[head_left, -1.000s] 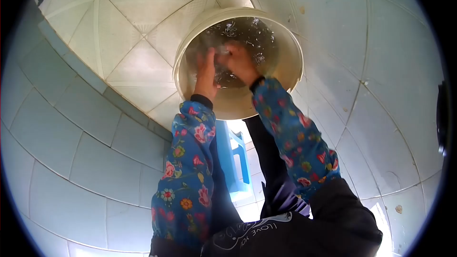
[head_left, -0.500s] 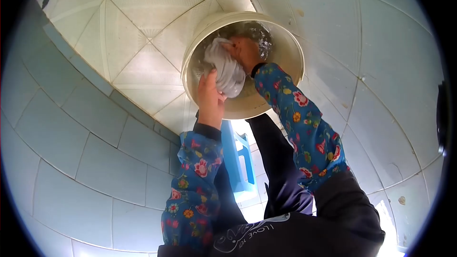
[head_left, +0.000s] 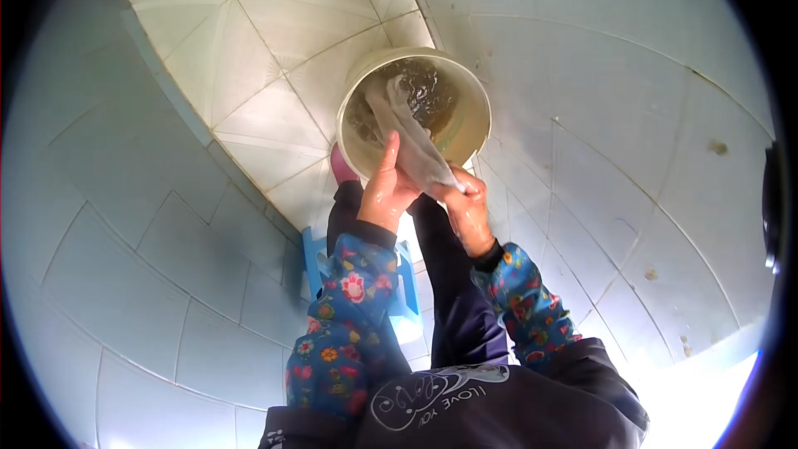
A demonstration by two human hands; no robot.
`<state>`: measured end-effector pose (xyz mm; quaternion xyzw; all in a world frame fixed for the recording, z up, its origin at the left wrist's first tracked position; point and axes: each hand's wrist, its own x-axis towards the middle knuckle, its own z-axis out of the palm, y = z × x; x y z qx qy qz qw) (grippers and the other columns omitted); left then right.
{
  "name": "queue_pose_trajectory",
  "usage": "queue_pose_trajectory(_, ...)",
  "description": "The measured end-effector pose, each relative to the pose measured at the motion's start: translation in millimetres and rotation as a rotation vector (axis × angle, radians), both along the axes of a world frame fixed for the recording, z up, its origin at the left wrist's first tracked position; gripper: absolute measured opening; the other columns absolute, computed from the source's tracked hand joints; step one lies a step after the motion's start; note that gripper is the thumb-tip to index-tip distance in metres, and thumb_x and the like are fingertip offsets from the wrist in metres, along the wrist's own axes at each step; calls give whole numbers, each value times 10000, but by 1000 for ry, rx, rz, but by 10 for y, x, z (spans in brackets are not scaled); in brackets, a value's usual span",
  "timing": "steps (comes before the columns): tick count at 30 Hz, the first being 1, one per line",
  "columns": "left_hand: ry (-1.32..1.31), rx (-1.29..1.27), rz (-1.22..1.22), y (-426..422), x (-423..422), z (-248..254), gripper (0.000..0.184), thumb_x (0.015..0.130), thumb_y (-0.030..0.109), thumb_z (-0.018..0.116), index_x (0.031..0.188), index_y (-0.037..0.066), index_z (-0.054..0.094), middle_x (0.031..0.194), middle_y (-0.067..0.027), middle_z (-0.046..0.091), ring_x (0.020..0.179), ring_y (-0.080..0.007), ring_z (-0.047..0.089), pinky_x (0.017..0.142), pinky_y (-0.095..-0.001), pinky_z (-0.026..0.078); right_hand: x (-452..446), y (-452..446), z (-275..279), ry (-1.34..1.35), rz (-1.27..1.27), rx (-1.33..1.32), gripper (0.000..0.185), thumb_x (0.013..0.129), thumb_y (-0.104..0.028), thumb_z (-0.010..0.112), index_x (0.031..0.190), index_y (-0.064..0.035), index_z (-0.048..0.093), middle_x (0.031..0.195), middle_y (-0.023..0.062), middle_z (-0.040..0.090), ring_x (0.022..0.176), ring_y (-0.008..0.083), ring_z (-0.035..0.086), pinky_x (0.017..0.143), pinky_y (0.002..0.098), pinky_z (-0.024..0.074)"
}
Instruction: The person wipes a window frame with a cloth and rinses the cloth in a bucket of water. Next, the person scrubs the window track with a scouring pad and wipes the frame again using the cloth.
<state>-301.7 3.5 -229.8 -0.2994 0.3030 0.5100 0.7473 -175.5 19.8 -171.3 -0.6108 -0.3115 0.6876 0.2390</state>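
A wet, whitish cloth (head_left: pixel 422 154) stretches from the water up over the near rim of a cream bucket (head_left: pixel 485 120). My right hand (head_left: pixel 470 212) is closed on the cloth's near end, in front of the rim. Beside it, my left hand (head_left: pixel 389 191) holds the cloth from the left, thumb raised along its edge and the other fingers partly hidden. The far end of the cloth hangs into the water (head_left: pixel 432 96), which looks rippled and dark.
Light blue tiled walls (head_left: pixel 582 199) rise close on both sides. Pale floor tiles (head_left: pixel 266 108) lie beyond the bucket. A blue plastic stool (head_left: pixel 407 287) is below my forearms, near my legs, and a pink shoe (head_left: pixel 342 165) shows beside the bucket.
Both hands have come up out of the bucket toward me. The cloth, bunched inside before, is now drawn out lengthwise over the near rim. The camera view has shifted.
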Motion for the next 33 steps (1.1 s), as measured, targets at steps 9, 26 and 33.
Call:
queue_pose_trajectory(9, 4, -56, -129, 128, -133, 316, 528, 893, 529, 601, 1203, 101, 581, 1012, -42, 639, 936, -189, 620, 839, -351, 514, 175, -2, 1530, 202, 310, 190, 163, 659, 31, 607, 605, 31, 454, 756, 140, 576, 818, 270, 573, 758, 364, 446)
queue_pose_trajectory(26, -530, 141, -40, -127, -45, 98, 500, 896, 289, 629, 1305, 24, 519, 1225, -114, 614, 1124, -244, 584, 1013, -391, 440, 32, 548, -309, 818, -437, -549, 494, 884, -438, 622, 1192, -56, 566, 1074, 144, 641, 1031, 258, 599, 882, 394, 501)
queue_pose_trajectory(33, -369, 153, -90, -479, -95, 278, 696, 869, 380, 660, 1411, 32, 396, 1326, -102, 547, 1238, -257, 505, 1089, -399, 361, 124, 672, -533, 443, -95, -433, 373, 877, -358, 618, 1024, -16, 591, 949, 156, 641, 862, 265, 633, 775, 382, 522)
